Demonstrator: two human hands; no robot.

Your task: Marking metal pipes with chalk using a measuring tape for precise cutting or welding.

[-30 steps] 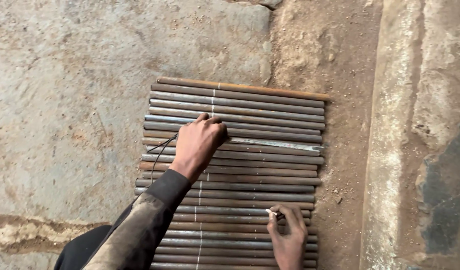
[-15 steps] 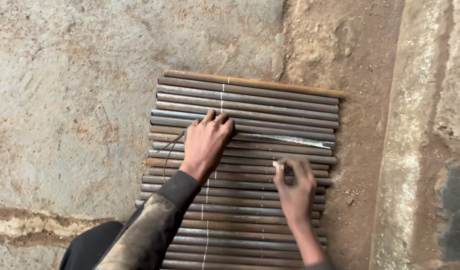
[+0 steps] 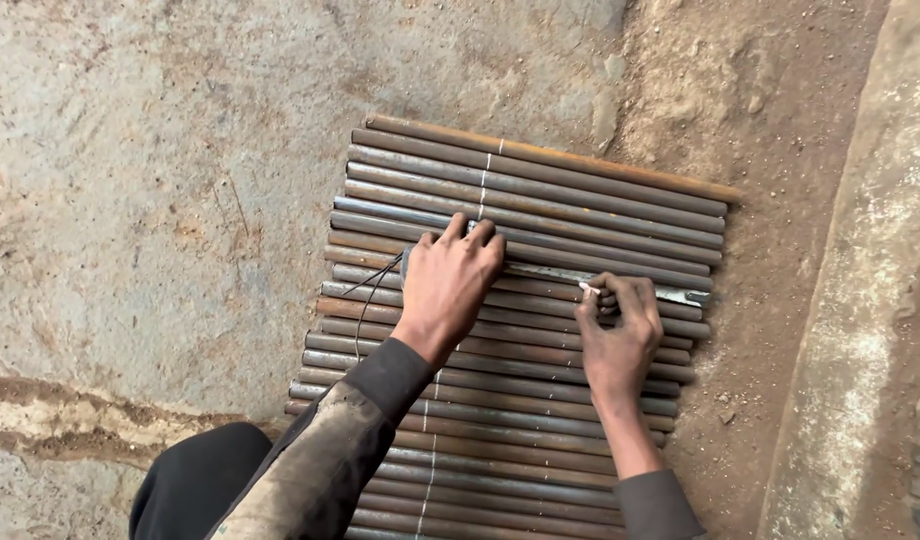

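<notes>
Right hand (image 3: 616, 335) has moved up the rods (image 3: 540, 210), fingers pinched on a white chalk piece (image 3: 588, 288) at the middle rows. Left hand (image 3: 450, 283) lies flat, fingers together, pressing a ruler (image 3: 670, 294).

Metalworking yard: steel rods (image 3: 520, 330) (some rusty) on dirt floor (image 3: 130, 200).

We see a row of metal rods (image 3: 540, 200) lying side by side on the ground (image 3: 160, 200), with a raised kerb (image 3: 860, 300) to their right. Our left hand (image 3: 450, 280) rests flat on the rods near the middle; our right hand (image 3: 615, 335) sits just beside it to the right, fingers (image 3: 620, 295) pinching a chalk piece (image 3: 587, 288) against a rod.
</notes>
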